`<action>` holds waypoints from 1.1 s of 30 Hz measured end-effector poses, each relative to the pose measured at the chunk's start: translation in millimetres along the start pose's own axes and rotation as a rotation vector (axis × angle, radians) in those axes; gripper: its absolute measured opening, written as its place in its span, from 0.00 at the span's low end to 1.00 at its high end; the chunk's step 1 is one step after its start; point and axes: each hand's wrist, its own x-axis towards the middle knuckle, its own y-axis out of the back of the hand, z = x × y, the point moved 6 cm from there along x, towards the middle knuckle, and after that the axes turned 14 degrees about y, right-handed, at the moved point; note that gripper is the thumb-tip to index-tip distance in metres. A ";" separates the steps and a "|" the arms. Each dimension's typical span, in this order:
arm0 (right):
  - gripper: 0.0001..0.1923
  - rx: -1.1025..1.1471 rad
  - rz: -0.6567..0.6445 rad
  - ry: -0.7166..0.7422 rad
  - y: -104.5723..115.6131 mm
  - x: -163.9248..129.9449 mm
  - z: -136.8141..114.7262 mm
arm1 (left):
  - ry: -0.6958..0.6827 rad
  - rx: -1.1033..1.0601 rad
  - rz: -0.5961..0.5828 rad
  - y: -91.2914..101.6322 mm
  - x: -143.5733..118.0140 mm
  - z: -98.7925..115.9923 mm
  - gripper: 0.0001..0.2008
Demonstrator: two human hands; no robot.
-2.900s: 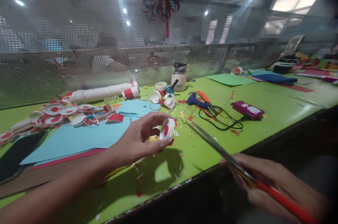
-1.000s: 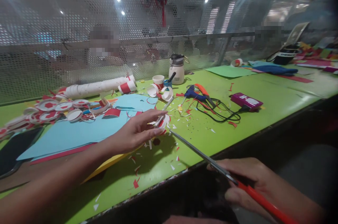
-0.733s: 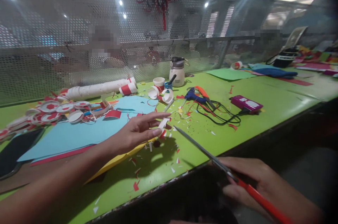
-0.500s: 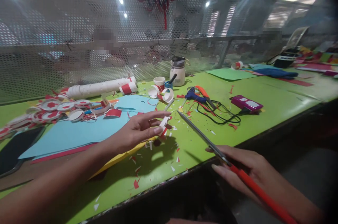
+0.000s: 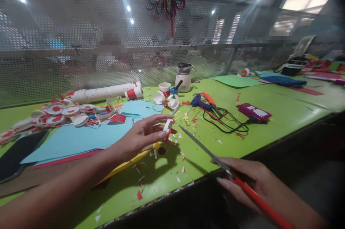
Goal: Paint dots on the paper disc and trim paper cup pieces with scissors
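Between the thumb and fingers of my left hand [image 5: 144, 132] is a small red and white paper piece [image 5: 168, 127], held above the green table [image 5: 164, 171]. My right hand [image 5: 250, 178] grips red-handled scissors [image 5: 229, 173] at the table's front edge. Their blades look closed and point up and left toward the paper piece, apart from it. Red and white paper scraps [image 5: 139, 195] lie scattered below both hands. Light blue paper sheets [image 5: 86, 139] are spread under and behind my left forearm.
Red and white paper rings [image 5: 56, 112] pile at the left near a long white roll [image 5: 102, 92]. A blue glue gun [image 5: 201, 102], black cable and purple box [image 5: 254, 112] lie to the right. A jug [image 5: 183, 78] stands by the mesh screen [image 5: 88, 42]. A phone-like dark slab [image 5: 21, 153] lies far left.
The view has tilted slightly, so the scene sits a little lower and to the right. The paper piece has turned a little in my left hand. Both hands keep their hold.
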 end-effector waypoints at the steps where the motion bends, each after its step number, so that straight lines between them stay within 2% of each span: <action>1: 0.12 -0.032 0.021 -0.010 1.9 1.3 3.1 | -0.020 0.004 0.008 -0.4 0.1 1.4 0.20; 6: 0.16 -0.186 0.099 -0.074 9.9 17.3 19.8 | -0.105 -0.009 0.014 -4.0 0.2 6.9 0.18; 10: 0.18 -0.318 0.054 -0.110 8.5 34.2 28.0 | -0.119 -0.013 0.019 -2.4 0.4 4.9 0.18; 15: 0.19 -0.471 -0.069 -0.109 -4.2 52.4 31.3 | -0.104 -0.066 0.092 3.5 1.0 1.7 0.18; 21: 0.19 -0.512 -0.194 -0.019 -16.7 75.0 34.6 | -0.089 -0.133 0.149 5.3 2.5 0.4 0.17; 26: 0.16 -0.548 -0.248 0.126 -14.2 84.6 34.1 | -0.110 -0.130 0.205 8.6 3.3 -0.5 0.18; 28: 0.15 -0.605 -0.227 0.213 -7.5 87.6 27.5 | -0.138 -0.109 0.217 9.5 3.0 0.0 0.18; 30: 0.15 -0.581 -0.142 0.293 2.0 92.2 14.9 | -0.174 -0.069 0.233 10.3 2.6 0.4 0.18; 33: 0.14 -0.272 0.103 0.405 16.6 102.3 -13.5 | -0.214 -0.002 0.269 11.7 3.1 -2.5 0.17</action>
